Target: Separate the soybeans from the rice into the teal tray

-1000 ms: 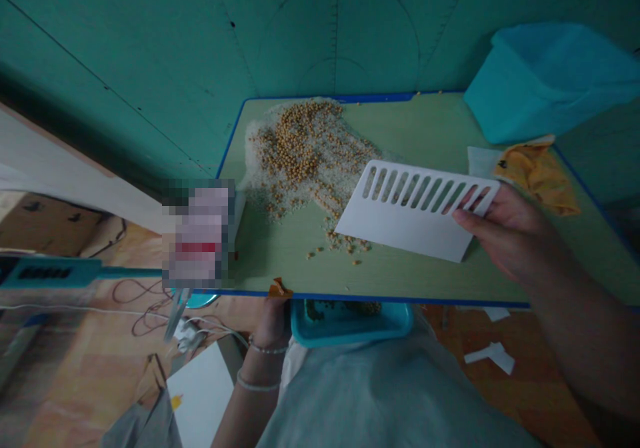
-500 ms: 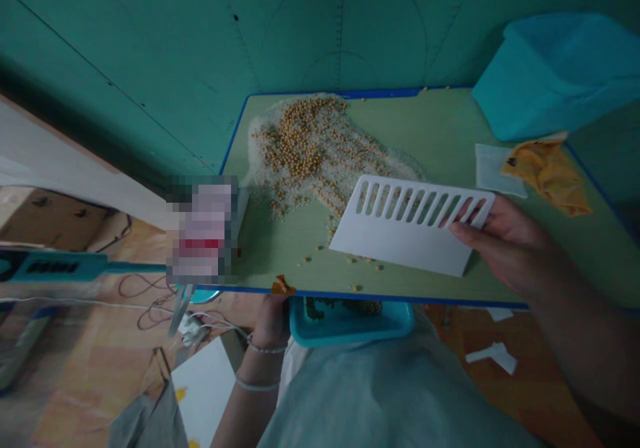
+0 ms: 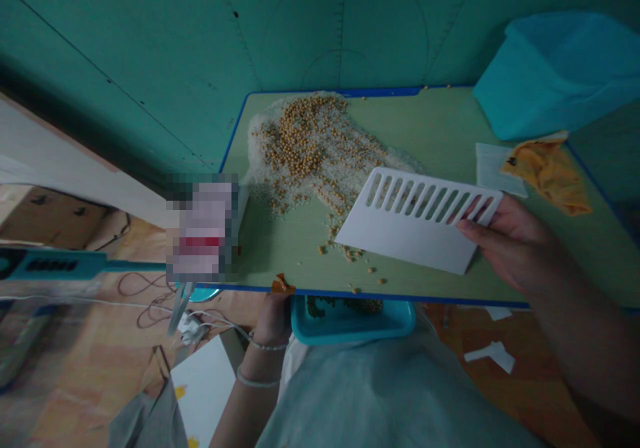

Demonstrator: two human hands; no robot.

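My right hand grips the right end of a white plastic scraper with a row of slots along its upper side. The scraper is tilted over the table, just right of some loose yellow beans. Beyond it spreads a heap of yellow beans mixed with white grains. Below the table's front edge, my left hand is closed at the left end of a blue tray, its fingers mostly hidden. Dark bits and small grains lie in the tray.
A blue bin stands at the table's back right, beside a yellow cloth and a white packet. A blurred-out item sits at the left edge. Orange tape sticks to the front edge. Cables lie on the floor.
My right hand and the scraper have shifted slightly right and away from me. More loose beans show at the scraper's lower left. My left hand and the tray look nearly unmoved.
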